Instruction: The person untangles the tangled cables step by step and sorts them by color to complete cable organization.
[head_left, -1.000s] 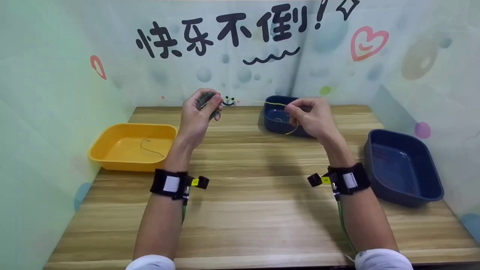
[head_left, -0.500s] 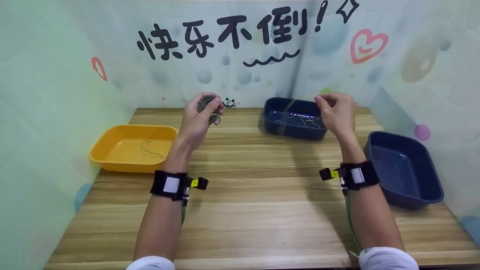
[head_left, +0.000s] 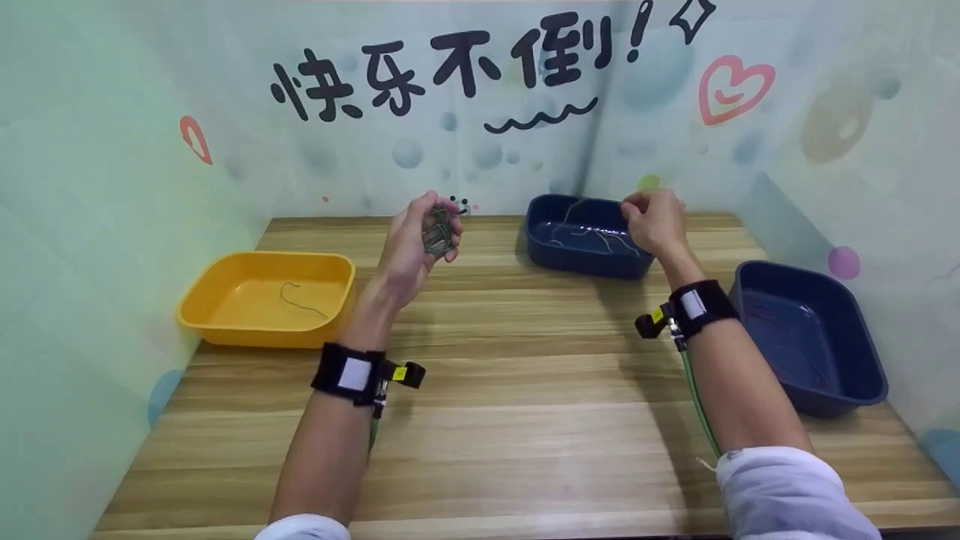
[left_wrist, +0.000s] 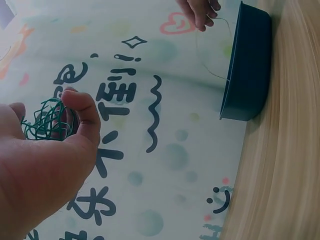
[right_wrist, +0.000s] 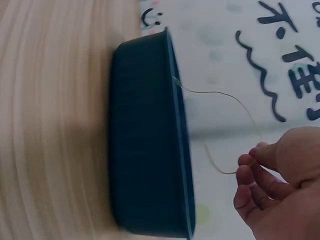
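Note:
My left hand (head_left: 405, 251) is raised over the middle of the table, palm turned up, with its fingers curled round a loose tangle of green string (head_left: 437, 230). In the left wrist view, loops of the green string (left_wrist: 47, 120) show between thumb and fingers. My right hand (head_left: 660, 225) is above the right end of the small dark blue bin (head_left: 585, 261) at the back. Its thumb and fingertips pinch a thin yellow string (right_wrist: 220, 92), which arches towards the bin's rim. Several pale yellowish strings (head_left: 600, 237) lie inside that bin.
On the left stands a yellow bin (head_left: 247, 334) with one dark green string (head_left: 300, 303) in it. A larger dark blue bin (head_left: 832, 401) on the right contains thin reddish strings. A printed cloth backdrop (head_left: 480, 150) borders the wooden table (head_left: 510, 390).
My right hand has carried the yellow string rightwards, away from the left hand, to over the small blue bin. My left hand has turned and shifted slightly right, exposing the green tangle.

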